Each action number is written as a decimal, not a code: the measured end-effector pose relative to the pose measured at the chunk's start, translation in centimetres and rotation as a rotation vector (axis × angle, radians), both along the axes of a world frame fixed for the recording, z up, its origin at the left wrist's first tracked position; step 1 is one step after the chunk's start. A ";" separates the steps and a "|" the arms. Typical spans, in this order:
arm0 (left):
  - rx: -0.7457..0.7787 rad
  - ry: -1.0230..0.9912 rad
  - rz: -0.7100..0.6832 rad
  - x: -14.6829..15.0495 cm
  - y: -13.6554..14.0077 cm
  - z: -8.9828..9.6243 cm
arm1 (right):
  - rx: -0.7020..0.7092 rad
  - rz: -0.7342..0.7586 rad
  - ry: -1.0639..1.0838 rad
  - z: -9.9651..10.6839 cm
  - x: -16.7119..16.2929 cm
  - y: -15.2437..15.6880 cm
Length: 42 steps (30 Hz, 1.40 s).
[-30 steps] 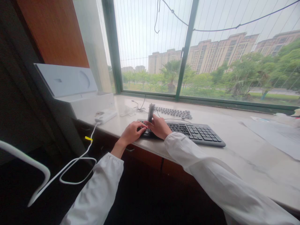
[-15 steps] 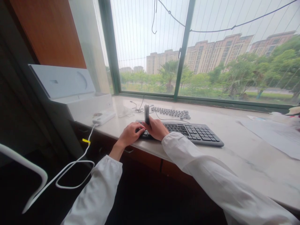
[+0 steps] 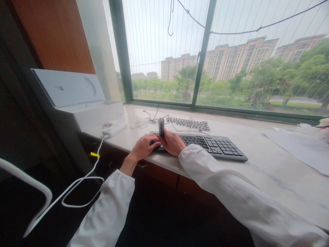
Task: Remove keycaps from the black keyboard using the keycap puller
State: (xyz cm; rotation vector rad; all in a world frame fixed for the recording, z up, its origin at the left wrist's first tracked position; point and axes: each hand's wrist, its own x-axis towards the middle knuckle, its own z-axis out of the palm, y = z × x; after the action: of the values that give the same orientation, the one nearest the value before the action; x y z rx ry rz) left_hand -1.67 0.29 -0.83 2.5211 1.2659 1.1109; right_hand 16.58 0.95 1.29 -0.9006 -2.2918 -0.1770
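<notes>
A black keyboard [image 3: 223, 147] lies along the front of the table, its left end partly covered by my hands. Above that end, my right hand [image 3: 173, 142] is closed around a dark brush-like tool [image 3: 161, 127], which stands upright out of the fist. My left hand [image 3: 145, 146] is closed, with thumb and fingers pinched together low over the left keys beside the right hand. Whatever lies between those fingertips is hidden. Behind the keyboard, loose keycaps [image 3: 189, 122] are set out in rows.
A thin dark cable [image 3: 153, 120] lies behind my hands. To the left are a white power strip [image 3: 114, 129] and an open white box [image 3: 99, 116]. A white cord [image 3: 96, 164] hangs off the table's front edge. Papers [image 3: 298, 145] lie at the right, below the window.
The upright tool's top has tipped slightly. Both hands stay at the keyboard's left end, and the view has shifted a little.
</notes>
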 end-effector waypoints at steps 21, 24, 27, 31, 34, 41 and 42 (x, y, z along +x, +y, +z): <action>-0.034 -0.034 0.005 0.1 -0.1 0.6 | -0.235 -0.164 0.288 0.4 -0.6 0.2; -0.075 0.026 -0.012 0.0 0.2 1.4 | -0.246 -0.138 0.335 0.3 -0.5 0.3; -0.109 0.071 -0.034 -0.1 0.5 2.0 | -0.282 -0.130 0.394 0.2 -0.3 0.6; -0.068 0.103 -0.026 0.3 0.2 2.2 | -0.332 -0.162 0.426 0.1 -0.2 1.1; 0.020 0.121 0.000 0.7 -0.4 1.9 | -0.341 -0.177 0.418 0.1 -0.2 1.2; 0.101 0.147 0.010 1.2 -0.8 1.1 | -0.311 -0.201 0.383 0.1 -0.2 1.2; 0.100 0.144 0.004 1.2 -0.8 1.0 | -0.304 -0.200 0.372 0.1 -0.2 1.2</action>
State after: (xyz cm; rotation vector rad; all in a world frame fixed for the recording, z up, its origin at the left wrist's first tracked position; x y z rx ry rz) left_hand -0.49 -0.51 0.18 2.7175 1.2793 1.0345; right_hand 16.35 2.13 1.38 -1.2060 -1.9089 0.2433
